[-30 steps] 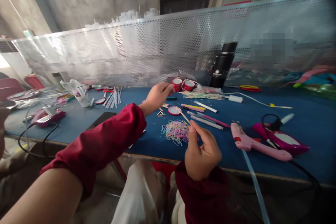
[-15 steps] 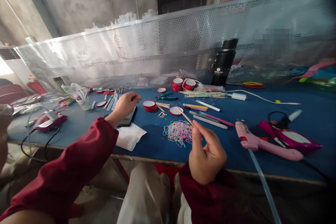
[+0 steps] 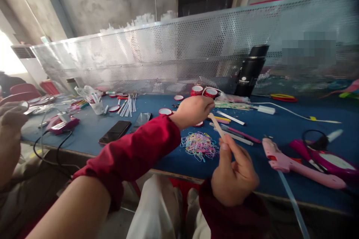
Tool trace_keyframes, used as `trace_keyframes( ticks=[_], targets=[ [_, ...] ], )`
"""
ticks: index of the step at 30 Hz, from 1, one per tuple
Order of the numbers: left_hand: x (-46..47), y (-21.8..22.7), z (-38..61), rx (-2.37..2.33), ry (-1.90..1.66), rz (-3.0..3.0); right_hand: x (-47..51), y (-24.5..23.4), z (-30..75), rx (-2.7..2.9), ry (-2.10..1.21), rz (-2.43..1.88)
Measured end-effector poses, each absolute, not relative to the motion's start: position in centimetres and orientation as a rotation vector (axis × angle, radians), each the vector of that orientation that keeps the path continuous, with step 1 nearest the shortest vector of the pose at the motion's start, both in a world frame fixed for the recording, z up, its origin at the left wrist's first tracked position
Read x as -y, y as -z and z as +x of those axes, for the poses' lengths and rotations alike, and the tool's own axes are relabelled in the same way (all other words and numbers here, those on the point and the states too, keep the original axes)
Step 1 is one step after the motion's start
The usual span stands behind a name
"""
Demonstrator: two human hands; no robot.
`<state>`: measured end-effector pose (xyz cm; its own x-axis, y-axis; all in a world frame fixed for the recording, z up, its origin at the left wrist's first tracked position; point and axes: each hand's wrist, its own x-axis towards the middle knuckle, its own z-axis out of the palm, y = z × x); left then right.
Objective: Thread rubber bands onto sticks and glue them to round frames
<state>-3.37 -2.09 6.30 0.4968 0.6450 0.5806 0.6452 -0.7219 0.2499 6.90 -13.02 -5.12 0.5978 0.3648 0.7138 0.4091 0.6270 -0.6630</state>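
Observation:
My right hand (image 3: pixel 234 173) is closed in a pinch on a thin wooden stick (image 3: pixel 216 126) that points up and to the left. My left hand (image 3: pixel 193 110), in a red sleeve, reaches over the blue table (image 3: pixel 157 145) with its fingers curled next to the stick's upper end; what it holds, if anything, is hidden. A heap of coloured rubber bands (image 3: pixel 199 145) lies on the table just below both hands. Behind my left hand sit small red round lids (image 3: pixel 165 111) and red tape rolls (image 3: pixel 196 90).
A pink glue gun (image 3: pixel 283 162) and a magenta device (image 3: pixel 328 157) lie at the right. Coloured pens (image 3: pixel 234 134), two phones (image 3: pixel 115 132), a cup of sticks (image 3: pixel 97 106), a black flask (image 3: pixel 250 71) and a perforated metal screen (image 3: pixel 179 52) are behind. Another person's hand (image 3: pixel 11 119) is at far left.
My left hand went left toward the phone, then swung back right to the stick's upper end. My right hand kept hold of the stick. The camera view shifted slightly.

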Motion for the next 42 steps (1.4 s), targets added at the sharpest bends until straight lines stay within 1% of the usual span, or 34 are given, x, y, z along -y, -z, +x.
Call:
trace_keyframes(
  ticks=[3, 7, 9, 12, 15, 20, 25, 27, 31, 36, 39, 42],
  targets=[
    [0.6, -3.6, -3.5, 1.166, 1.335, -2.696, 12.8, 5.4, 7.3, 0.972, -0.044, -0.936],
    [0.4, -0.4, -4.0, 1.251, 1.619, -2.694, 12.6, 5.9, 7.5, 0.972, -0.108, -0.963],
    [0.3, 0.1, -3.8, 1.203, 1.745, -2.806, 12.4, 6.0, 7.5, 0.967, -0.099, -0.97],
    [0.3, 0.0, -3.2, 1.087, 1.895, -3.132, 12.2, 6.1, 7.5, 0.997, -0.061, -0.998],
    [0.7, -0.4, -2.9, 1.003, 1.945, -3.419, 12.2, 6.1, 7.6, 1.075, -0.004, -1.06],
    [1.1, -0.8, -3.3, 0.885, 1.953, -3.63, 12.3, 5.9, 7.7, 1.176, 0.045, -1.09],
    [1.5, -1.2, -3.5, 1.053, 1.911, -3.747, 12.9, 5.3, 7.2, 1.259, 0.056, -1.119],
    [1.8, -1.4, -3.5, 1.16, 1.947, -3.763, 13.1, 5.2, 7.0, 1.288, 0.078, -1.147],
    [1.9, -1.9, -3.6, 1.249, 2.183, -3.717, 13.3, 5.3, 6.6, 1.315, 0.129, -1.2],
    [1.4, -1.9, -3.9, 1.373, 2.514, -3.373, 13.4, 5.3, 6.5, 1.325, 0.117, -1.201],
    [1.0, -1.8, -3.9, 1.399, 2.594, -3.253, 13.4, 5.3, 6.6, 1.324, 0.118, -1.189],
    [0.7, -1.9, -4.1, 1.564, 2.643, -3.088, 13.5, 5.3, 6.7, 1.315, 0.121, -1.176]
  ],
)
